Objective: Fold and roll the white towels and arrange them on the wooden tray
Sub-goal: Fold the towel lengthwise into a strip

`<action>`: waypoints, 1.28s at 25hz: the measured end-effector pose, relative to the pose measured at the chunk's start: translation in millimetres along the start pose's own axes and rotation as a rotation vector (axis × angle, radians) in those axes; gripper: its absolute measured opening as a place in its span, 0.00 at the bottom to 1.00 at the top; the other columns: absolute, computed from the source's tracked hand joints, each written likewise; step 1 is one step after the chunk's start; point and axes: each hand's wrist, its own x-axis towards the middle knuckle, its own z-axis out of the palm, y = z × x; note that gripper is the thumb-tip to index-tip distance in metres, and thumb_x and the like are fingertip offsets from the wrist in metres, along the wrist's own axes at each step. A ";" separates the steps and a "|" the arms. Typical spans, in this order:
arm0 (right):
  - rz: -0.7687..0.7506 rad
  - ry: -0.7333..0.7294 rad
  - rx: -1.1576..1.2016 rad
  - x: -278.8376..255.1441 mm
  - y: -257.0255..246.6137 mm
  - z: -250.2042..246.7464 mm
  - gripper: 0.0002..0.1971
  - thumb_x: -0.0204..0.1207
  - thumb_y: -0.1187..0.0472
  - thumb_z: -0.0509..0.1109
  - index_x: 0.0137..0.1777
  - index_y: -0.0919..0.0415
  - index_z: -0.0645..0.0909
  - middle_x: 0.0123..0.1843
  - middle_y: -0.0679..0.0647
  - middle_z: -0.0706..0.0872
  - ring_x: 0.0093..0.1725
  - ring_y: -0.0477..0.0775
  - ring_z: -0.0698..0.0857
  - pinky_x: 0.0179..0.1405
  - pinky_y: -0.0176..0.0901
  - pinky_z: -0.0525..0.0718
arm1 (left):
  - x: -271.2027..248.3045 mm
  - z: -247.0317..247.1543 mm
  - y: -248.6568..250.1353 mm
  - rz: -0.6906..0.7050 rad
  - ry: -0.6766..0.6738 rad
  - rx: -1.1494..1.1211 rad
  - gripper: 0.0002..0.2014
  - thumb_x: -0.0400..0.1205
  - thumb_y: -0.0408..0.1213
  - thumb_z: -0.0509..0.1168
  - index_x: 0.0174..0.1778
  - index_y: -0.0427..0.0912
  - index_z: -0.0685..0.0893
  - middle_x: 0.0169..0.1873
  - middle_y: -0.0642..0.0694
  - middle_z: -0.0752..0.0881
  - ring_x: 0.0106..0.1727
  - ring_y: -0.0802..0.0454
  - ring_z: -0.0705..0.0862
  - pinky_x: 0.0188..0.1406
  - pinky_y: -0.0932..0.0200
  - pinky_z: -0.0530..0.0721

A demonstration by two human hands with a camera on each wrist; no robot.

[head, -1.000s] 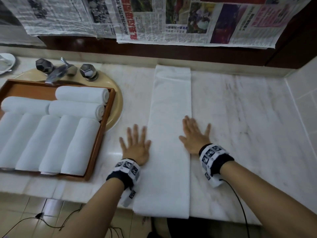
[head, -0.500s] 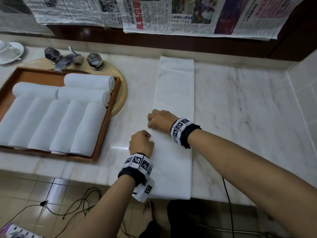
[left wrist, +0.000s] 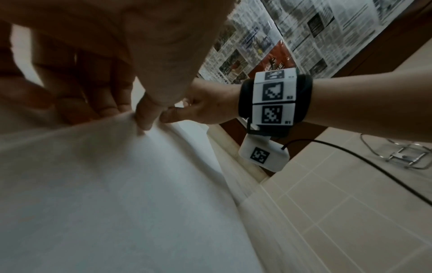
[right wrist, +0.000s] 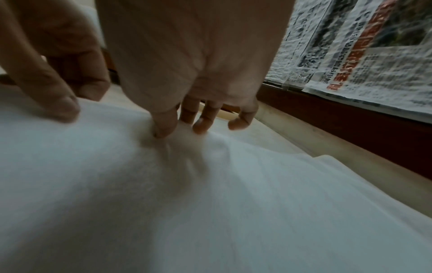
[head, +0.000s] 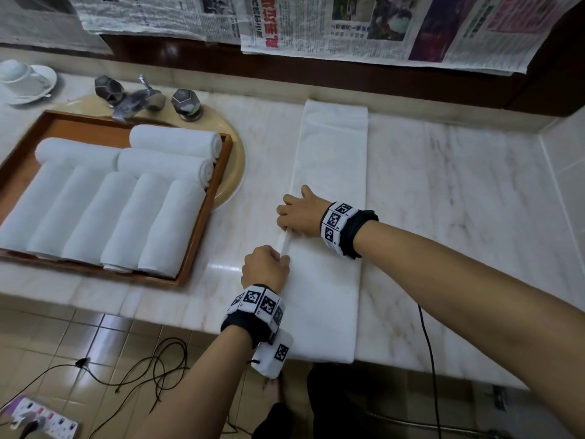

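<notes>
folding step: long white towel (head: 332, 217) lies on the desk (head: 443, 201) from back edge to front edge; left hand (head: 264, 267) and right hand (head: 299, 217) pinch its left edge. next: carry that edge evenly across. wooden tray (head: 196, 236) of rolled towels sits left.

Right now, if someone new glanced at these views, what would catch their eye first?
First, the long white folded towel stretched across the pale marble counter, with the left hand and right hand both pinching its left edge, lifting it slightly. Next, the brown wooden tray to the left, holding eight rolled white towels. Behind, colourful newspaper sheets cover the wall.
</notes>
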 end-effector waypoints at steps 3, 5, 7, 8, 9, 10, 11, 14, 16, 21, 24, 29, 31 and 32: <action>0.031 -0.109 0.054 6.0 1.5 -4.1 0.16 0.85 0.66 0.54 0.67 0.51 0.75 0.65 0.48 0.78 0.70 0.55 0.67 0.65 0.65 0.66 | -7.9 -8.7 -17.2 0.010 -0.116 0.069 0.13 0.77 0.52 0.69 0.36 0.46 0.84 0.39 0.50 0.86 0.42 0.48 0.84 0.40 0.59 0.77; 0.041 -0.105 0.051 8.1 0.3 -6.3 0.15 0.86 0.64 0.53 0.65 0.50 0.75 0.63 0.47 0.80 0.70 0.56 0.67 0.66 0.68 0.64 | -12.0 -13.3 -31.8 0.028 -0.189 0.100 0.14 0.80 0.52 0.67 0.35 0.46 0.84 0.38 0.49 0.86 0.42 0.49 0.84 0.40 0.59 0.76; 0.047 -0.108 0.024 10.7 -2.4 -5.6 0.14 0.86 0.63 0.52 0.64 0.49 0.76 0.60 0.46 0.81 0.70 0.57 0.67 0.67 0.70 0.62 | -15.1 -14.9 -43.8 0.057 -0.232 0.141 0.17 0.83 0.54 0.62 0.36 0.46 0.82 0.40 0.48 0.86 0.44 0.47 0.83 0.43 0.56 0.77; 0.047 -0.109 -0.001 11.5 -3.4 -5.3 0.15 0.86 0.63 0.52 0.64 0.49 0.76 0.60 0.45 0.81 0.70 0.57 0.67 0.67 0.70 0.62 | -15.8 -14.0 -46.9 0.073 -0.246 0.178 0.18 0.85 0.55 0.59 0.37 0.46 0.80 0.41 0.47 0.85 0.45 0.47 0.83 0.44 0.55 0.77; 0.048 -0.109 -0.033 12.3 -5.1 -5.4 0.15 0.86 0.63 0.52 0.64 0.49 0.76 0.59 0.45 0.82 0.70 0.57 0.67 0.67 0.71 0.62 | -16.8 -12.9 -48.8 0.087 -0.256 0.225 0.19 0.86 0.56 0.55 0.39 0.45 0.78 0.42 0.46 0.85 0.46 0.45 0.82 0.45 0.53 0.77; 0.050 -0.106 -0.064 12.6 -5.9 -5.0 0.15 0.86 0.63 0.52 0.65 0.48 0.76 0.58 0.45 0.82 0.70 0.57 0.67 0.68 0.70 0.62 | -17.5 -11.2 -49.3 0.096 -0.258 0.269 0.20 0.87 0.56 0.52 0.41 0.45 0.77 0.45 0.45 0.84 0.48 0.44 0.82 0.46 0.52 0.76; 0.054 -0.099 -0.095 12.9 -7.3 -3.9 0.15 0.87 0.62 0.52 0.65 0.48 0.76 0.57 0.45 0.83 0.70 0.57 0.67 0.68 0.70 0.62 | -18.8 -9.1 -49.8 0.097 -0.261 0.293 0.21 0.88 0.56 0.49 0.43 0.44 0.77 0.47 0.44 0.84 0.49 0.43 0.82 0.49 0.51 0.77; 0.062 -0.049 -0.155 15.2 -11.7 2.4 0.15 0.87 0.61 0.53 0.65 0.49 0.77 0.54 0.45 0.84 0.69 0.58 0.68 0.68 0.68 0.63 | -24.8 -6.3 -54.6 0.078 -0.304 0.240 0.24 0.86 0.60 0.50 0.45 0.43 0.78 0.47 0.43 0.85 0.49 0.43 0.83 0.51 0.50 0.79; 0.064 -0.034 -0.158 15.5 -13.0 4.9 0.15 0.87 0.61 0.52 0.65 0.49 0.77 0.54 0.45 0.84 0.69 0.59 0.68 0.68 0.68 0.63 | -29.4 -10.4 -62.9 0.096 -0.341 0.214 0.23 0.83 0.61 0.58 0.37 0.44 0.76 0.37 0.47 0.82 0.40 0.49 0.81 0.42 0.55 0.77; 0.082 -0.012 -0.201 15.1 -18.5 4.0 0.16 0.86 0.63 0.52 0.66 0.49 0.76 0.55 0.45 0.84 0.71 0.60 0.67 0.70 0.67 0.62 | -35.1 -15.5 -80.0 0.114 -0.418 0.257 0.22 0.86 0.53 0.58 0.30 0.44 0.76 0.31 0.48 0.80 0.35 0.51 0.79 0.38 0.58 0.75; 0.065 0.003 -0.212 16.1 -21.8 9.7 0.15 0.83 0.63 0.56 0.64 0.47 0.78 0.51 0.45 0.85 0.70 0.60 0.70 0.69 0.66 0.62 | -35.6 -9.9 -83.9 0.073 -0.369 0.230 0.22 0.87 0.51 0.55 0.33 0.42 0.78 0.38 0.43 0.84 0.44 0.43 0.85 0.48 0.51 0.83; 0.175 0.067 -0.161 9.7 -34.3 19.2 0.15 0.62 0.59 0.72 0.49 0.42 0.86 0.41 0.41 0.85 0.53 0.52 0.84 0.61 0.61 0.68 | -36.6 -6.1 -65.2 0.080 -0.203 0.294 0.18 0.83 0.52 0.59 0.41 0.41 0.82 0.39 0.44 0.84 0.45 0.43 0.86 0.46 0.53 0.83; 0.153 0.075 -0.099 3.5 -32.8 18.1 0.18 0.72 0.63 0.65 0.60 0.47 0.82 0.53 0.44 0.84 0.61 0.56 0.81 0.65 0.67 0.72 | -27.6 -5.7 -47.6 0.080 -0.105 0.246 0.17 0.82 0.55 0.61 0.45 0.43 0.83 0.43 0.45 0.85 0.47 0.43 0.85 0.49 0.51 0.83; 0.161 0.127 -0.094 1.9 -31.1 16.2 0.17 0.73 0.64 0.66 0.61 0.49 0.81 0.55 0.47 0.83 0.62 0.57 0.80 0.64 0.69 0.73 | -22.8 -5.4 -39.8 0.062 -0.078 0.238 0.17 0.82 0.54 0.61 0.48 0.43 0.83 0.46 0.44 0.85 0.50 0.41 0.84 0.51 0.50 0.83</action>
